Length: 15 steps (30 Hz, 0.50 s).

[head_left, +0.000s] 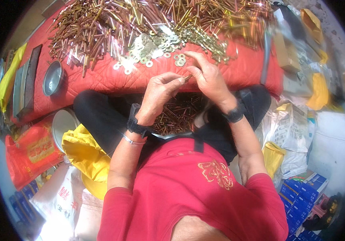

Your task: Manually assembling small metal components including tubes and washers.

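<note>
In front of my body, my left hand (164, 90) pinches a small copper-coloured bolt (187, 77) between thumb and fingers. Most of the bolt is hidden by the fingertips. My right hand (212, 80) meets it from the other side, its thumb and fingers curled around the bolt's far end. Just beyond the hands, flat metal washers (144, 48) lie in a loose heap. Small brass-coloured nuts (204, 40) are piled to the right of them. Behind these spreads a big pile of long copper-coloured bolts (140, 20).
A red quilted cloth (104, 78) covers the low work surface. More bolts fill a container (180, 114) between my legs. A metal bowl (53, 78) sits at the left, above a round tin (65, 126) and yellow bag (86, 152). Blue boxes (301, 197) are stacked at lower right.
</note>
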Each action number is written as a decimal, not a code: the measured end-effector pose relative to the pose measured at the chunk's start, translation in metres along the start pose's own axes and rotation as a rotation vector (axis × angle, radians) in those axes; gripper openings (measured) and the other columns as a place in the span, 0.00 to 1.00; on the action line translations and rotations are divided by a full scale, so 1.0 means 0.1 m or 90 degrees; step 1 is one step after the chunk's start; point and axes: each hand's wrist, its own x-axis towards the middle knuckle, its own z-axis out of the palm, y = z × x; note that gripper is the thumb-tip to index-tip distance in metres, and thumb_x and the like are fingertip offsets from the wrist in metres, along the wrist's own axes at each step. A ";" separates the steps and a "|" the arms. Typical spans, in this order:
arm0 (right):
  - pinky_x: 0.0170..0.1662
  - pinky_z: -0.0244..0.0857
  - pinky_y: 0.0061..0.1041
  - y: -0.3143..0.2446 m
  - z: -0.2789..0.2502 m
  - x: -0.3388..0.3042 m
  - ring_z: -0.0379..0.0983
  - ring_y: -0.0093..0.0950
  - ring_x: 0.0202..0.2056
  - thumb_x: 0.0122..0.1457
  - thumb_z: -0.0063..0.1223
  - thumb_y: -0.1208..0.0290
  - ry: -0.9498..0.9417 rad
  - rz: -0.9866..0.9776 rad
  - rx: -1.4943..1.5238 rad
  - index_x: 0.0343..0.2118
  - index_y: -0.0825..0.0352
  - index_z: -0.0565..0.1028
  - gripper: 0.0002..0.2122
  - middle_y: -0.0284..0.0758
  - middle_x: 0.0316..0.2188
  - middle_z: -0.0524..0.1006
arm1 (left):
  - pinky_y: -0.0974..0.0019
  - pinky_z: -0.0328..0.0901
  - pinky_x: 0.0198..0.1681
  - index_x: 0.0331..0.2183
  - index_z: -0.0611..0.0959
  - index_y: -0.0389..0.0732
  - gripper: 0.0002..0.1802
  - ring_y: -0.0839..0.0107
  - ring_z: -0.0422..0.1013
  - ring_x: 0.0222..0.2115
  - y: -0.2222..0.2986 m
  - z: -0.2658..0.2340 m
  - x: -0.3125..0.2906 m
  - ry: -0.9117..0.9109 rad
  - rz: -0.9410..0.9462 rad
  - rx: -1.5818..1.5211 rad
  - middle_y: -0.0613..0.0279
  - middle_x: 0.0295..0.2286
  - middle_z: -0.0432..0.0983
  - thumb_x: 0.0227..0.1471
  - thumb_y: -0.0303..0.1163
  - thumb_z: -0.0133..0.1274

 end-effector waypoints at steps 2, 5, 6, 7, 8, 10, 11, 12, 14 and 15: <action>0.37 0.66 0.29 0.00 0.00 0.00 0.73 0.34 0.34 0.59 0.47 0.75 -0.018 0.065 -0.034 0.50 0.65 0.68 0.15 0.41 0.32 0.74 | 0.81 0.49 0.20 0.33 0.83 0.41 0.09 0.87 0.58 0.18 -0.05 0.00 0.01 0.004 0.008 -0.007 0.76 0.20 0.69 0.51 0.35 0.57; 0.36 0.66 0.29 0.03 -0.02 -0.02 0.74 0.34 0.33 0.59 0.48 0.74 0.048 0.051 0.042 0.52 0.65 0.67 0.17 0.42 0.31 0.74 | 0.81 0.50 0.20 0.33 0.83 0.41 0.09 0.87 0.59 0.19 0.01 0.00 -0.01 0.011 -0.003 0.007 0.76 0.20 0.70 0.51 0.35 0.57; 0.36 0.66 0.29 0.04 -0.01 -0.02 0.74 0.33 0.33 0.59 0.48 0.74 0.041 0.006 0.026 0.52 0.65 0.67 0.17 0.42 0.31 0.74 | 0.80 0.51 0.21 0.32 0.83 0.40 0.08 0.87 0.59 0.19 0.01 -0.02 0.00 0.010 0.000 0.009 0.75 0.20 0.70 0.51 0.34 0.57; 0.36 0.66 0.29 0.04 0.01 -0.03 0.73 0.33 0.32 0.59 0.48 0.74 0.035 -0.039 0.010 0.52 0.65 0.67 0.17 0.42 0.30 0.74 | 0.80 0.52 0.21 0.31 0.83 0.39 0.08 0.86 0.60 0.19 -0.01 -0.03 0.01 0.008 0.003 0.010 0.75 0.20 0.70 0.50 0.33 0.56; 0.36 0.66 0.28 0.04 0.01 -0.03 0.73 0.33 0.32 0.59 0.48 0.74 0.028 -0.084 -0.006 0.52 0.65 0.67 0.17 0.42 0.30 0.74 | 0.79 0.53 0.21 0.30 0.82 0.38 0.07 0.85 0.60 0.19 -0.01 -0.04 0.01 0.006 0.005 0.011 0.74 0.20 0.70 0.50 0.32 0.56; 0.36 0.66 0.28 0.02 -0.02 -0.01 0.73 0.33 0.31 0.59 0.48 0.75 -0.030 0.080 0.004 0.52 0.65 0.67 0.17 0.42 0.30 0.74 | 0.79 0.53 0.21 0.30 0.82 0.38 0.07 0.85 0.60 0.19 -0.02 0.01 -0.01 0.013 -0.016 -0.036 0.74 0.20 0.70 0.50 0.32 0.56; 0.36 0.67 0.28 0.02 -0.03 0.00 0.74 0.33 0.31 0.58 0.48 0.75 -0.059 0.162 0.008 0.52 0.65 0.68 0.17 0.42 0.30 0.74 | 0.79 0.53 0.21 0.30 0.82 0.38 0.07 0.86 0.60 0.19 -0.02 0.02 -0.02 0.016 -0.027 -0.059 0.74 0.19 0.70 0.50 0.32 0.57; 0.36 0.67 0.28 0.01 -0.03 -0.01 0.74 0.32 0.30 0.58 0.48 0.75 -0.019 0.099 -0.009 0.52 0.65 0.68 0.17 0.42 0.30 0.74 | 0.79 0.53 0.21 0.30 0.82 0.38 0.07 0.86 0.60 0.19 -0.02 0.01 -0.01 0.019 -0.020 -0.050 0.74 0.19 0.70 0.50 0.32 0.57; 0.36 0.67 0.28 0.01 0.01 -0.03 0.74 0.32 0.29 0.58 0.49 0.75 0.059 -0.030 -0.043 0.51 0.65 0.68 0.17 0.43 0.31 0.74 | 0.79 0.53 0.21 0.31 0.82 0.38 0.07 0.86 0.60 0.19 -0.03 -0.01 0.01 0.025 -0.006 -0.030 0.74 0.19 0.70 0.50 0.32 0.57; 0.36 0.67 0.28 0.02 0.01 -0.04 0.74 0.32 0.29 0.58 0.49 0.76 0.039 -0.038 -0.033 0.51 0.65 0.68 0.17 0.43 0.31 0.74 | 0.79 0.52 0.21 0.31 0.82 0.38 0.08 0.86 0.60 0.19 -0.01 -0.02 0.00 0.015 -0.014 -0.025 0.74 0.19 0.70 0.50 0.32 0.57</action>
